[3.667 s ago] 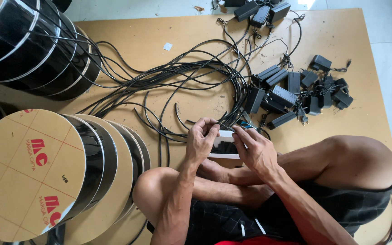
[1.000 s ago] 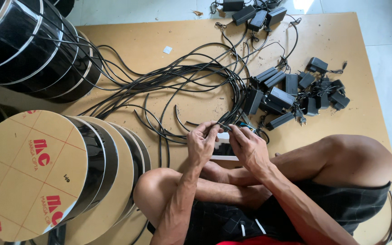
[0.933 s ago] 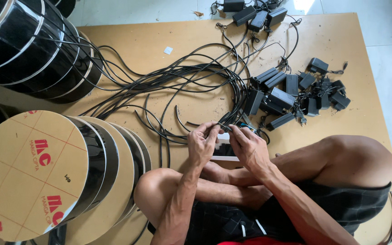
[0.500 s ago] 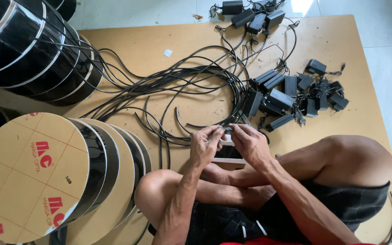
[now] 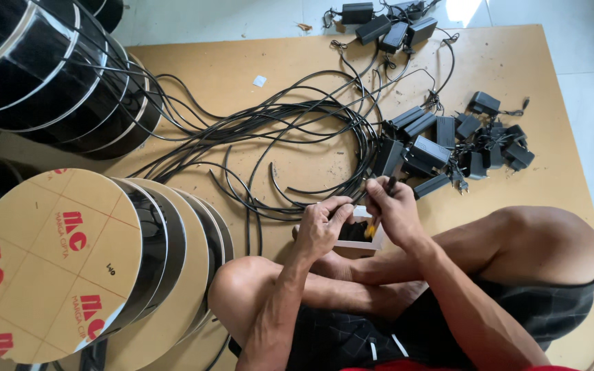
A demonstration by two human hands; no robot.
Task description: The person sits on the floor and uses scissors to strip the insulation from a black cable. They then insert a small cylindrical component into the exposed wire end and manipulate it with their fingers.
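Head view, looking down on a person seated cross-legged on a brown board (image 5: 242, 75) laid over a pale tiled floor (image 5: 586, 41).

Largest items: stack of big flat round reels (image 5: 49, 264) at lower left, cardboard face up with red printing, black edges showing. Second group of dark reels (image 5: 42, 69) at upper left, leaning on one another.

Middle of the board: a loose tangle of black cables (image 5: 276, 130), fanning from the dark reels toward the hands.

Right of the tangle: cluster of black power adapters (image 5: 441, 148), lying every way, some touching. Smaller bunch of adapters (image 5: 386, 24) at the board's top edge.

Small white box (image 5: 362, 233), open, dark inside, on the board just in front of the person's shins, under both hands.

Left hand (image 5: 321, 227): fingers curled, thumb and forefinger pinched on a thin black cable end (image 5: 352, 203) above the box.

Right hand (image 5: 393, 209): closed, just beside the left and nearly touching it; a black stub shows above the knuckles and a bit of yellow (image 5: 370, 230) below the palm. Cannot tell what tool or part this is.

Small white scrap (image 5: 260, 81) lies alone on the board, well apart from the hands.
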